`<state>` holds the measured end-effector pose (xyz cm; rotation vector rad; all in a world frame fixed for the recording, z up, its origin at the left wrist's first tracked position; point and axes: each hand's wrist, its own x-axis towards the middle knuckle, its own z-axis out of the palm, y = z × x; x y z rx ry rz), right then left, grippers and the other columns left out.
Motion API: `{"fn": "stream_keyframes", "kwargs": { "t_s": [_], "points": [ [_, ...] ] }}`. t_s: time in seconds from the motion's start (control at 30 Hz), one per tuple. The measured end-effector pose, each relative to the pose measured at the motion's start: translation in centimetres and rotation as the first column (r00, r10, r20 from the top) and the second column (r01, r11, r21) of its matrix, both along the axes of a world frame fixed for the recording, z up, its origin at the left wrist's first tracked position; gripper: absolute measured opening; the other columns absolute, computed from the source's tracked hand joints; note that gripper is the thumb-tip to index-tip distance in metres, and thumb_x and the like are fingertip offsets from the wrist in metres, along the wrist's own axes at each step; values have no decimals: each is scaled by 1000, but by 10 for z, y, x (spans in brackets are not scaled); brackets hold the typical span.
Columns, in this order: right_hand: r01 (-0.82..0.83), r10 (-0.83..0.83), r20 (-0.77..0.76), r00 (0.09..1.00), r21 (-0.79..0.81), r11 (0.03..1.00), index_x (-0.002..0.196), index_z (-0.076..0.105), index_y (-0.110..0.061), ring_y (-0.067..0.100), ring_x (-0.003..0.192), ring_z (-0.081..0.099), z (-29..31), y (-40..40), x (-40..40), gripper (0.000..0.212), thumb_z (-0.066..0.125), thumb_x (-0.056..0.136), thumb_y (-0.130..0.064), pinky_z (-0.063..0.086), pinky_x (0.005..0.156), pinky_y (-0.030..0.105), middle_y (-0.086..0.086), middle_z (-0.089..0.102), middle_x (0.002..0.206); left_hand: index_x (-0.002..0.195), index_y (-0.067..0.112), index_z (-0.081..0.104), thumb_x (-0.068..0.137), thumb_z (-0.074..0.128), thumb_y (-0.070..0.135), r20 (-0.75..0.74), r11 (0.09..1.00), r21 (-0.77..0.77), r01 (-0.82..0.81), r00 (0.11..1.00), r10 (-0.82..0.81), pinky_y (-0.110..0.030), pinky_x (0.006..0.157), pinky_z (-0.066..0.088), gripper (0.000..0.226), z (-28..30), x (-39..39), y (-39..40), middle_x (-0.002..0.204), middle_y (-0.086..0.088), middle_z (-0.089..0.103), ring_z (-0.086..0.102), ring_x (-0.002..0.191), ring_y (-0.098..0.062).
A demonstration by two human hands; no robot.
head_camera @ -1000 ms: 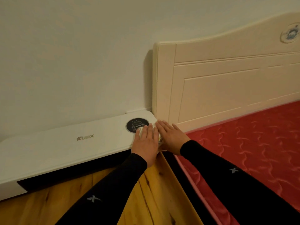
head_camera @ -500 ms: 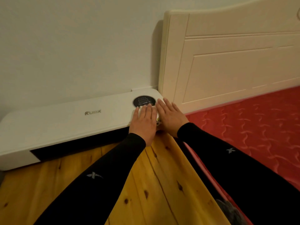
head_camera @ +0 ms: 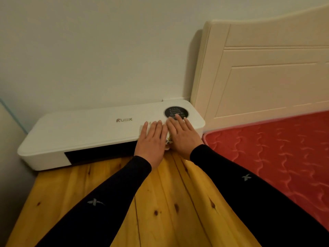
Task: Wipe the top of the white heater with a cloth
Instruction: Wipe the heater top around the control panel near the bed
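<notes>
The long white heater [head_camera: 85, 132] lies on the wooden surface against the wall, with a round black control panel [head_camera: 175, 112] near its right end. My left hand [head_camera: 152, 139] and my right hand [head_camera: 183, 134] lie flat side by side on the heater's top, pressing down a light cloth [head_camera: 143, 128]. Only slivers of the cloth show, at the left hand's outer edge and between the two hands. My right fingertips touch the lower edge of the control panel.
A cream headboard [head_camera: 267, 72] stands just right of the heater. A red quilted mattress [head_camera: 277, 150] lies at the right. The yellow wooden boards [head_camera: 160, 202] run under my arms. The plain wall [head_camera: 89, 50] rises right behind the heater.
Both hands, with the cloth under them, have slid a little left along the heater's top, away from its right end. The view has shifted, showing the whole heater.
</notes>
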<state>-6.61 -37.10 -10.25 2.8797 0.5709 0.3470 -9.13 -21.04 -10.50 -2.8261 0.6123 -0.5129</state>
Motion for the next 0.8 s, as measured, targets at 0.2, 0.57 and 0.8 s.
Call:
{"fn": "stream_keyframes", "kwargs": {
  "t_s": [0.2, 0.57, 0.8],
  "points": [
    [-60, 60, 15, 998, -1, 998, 159, 11, -10, 31, 156, 0, 0, 6, -5, 93, 1, 89, -70, 4, 126, 49, 10, 13, 168, 153, 6, -6, 99, 23, 37, 12, 999, -24, -40, 999, 40, -56, 117, 0, 69, -6, -6, 6, 162, -18, 1, -1, 149, -34],
    [-122, 119, 88, 989, 22, 992, 159, 15, -12, 29, 156, 4, -9, -5, 4, 67, 18, 104, -52, 0, 125, 49, 9, 18, 167, 153, 7, 0, 100, 25, 36, 61, 992, -47, -119, 991, 122, -56, 117, -1, 66, -13, -10, -7, 162, -18, 6, 1, 149, -34],
    [-125, 128, 134, 983, -32, 992, 159, 14, -11, 29, 156, 3, -17, -23, 10, 72, 15, 103, -56, -5, 124, 53, 10, 17, 167, 153, 6, -2, 101, 24, 39, 72, 993, 16, -121, 990, 119, -54, 118, 4, 68, -14, -8, -21, 161, -20, 5, 2, 149, -35]
  ]
}}
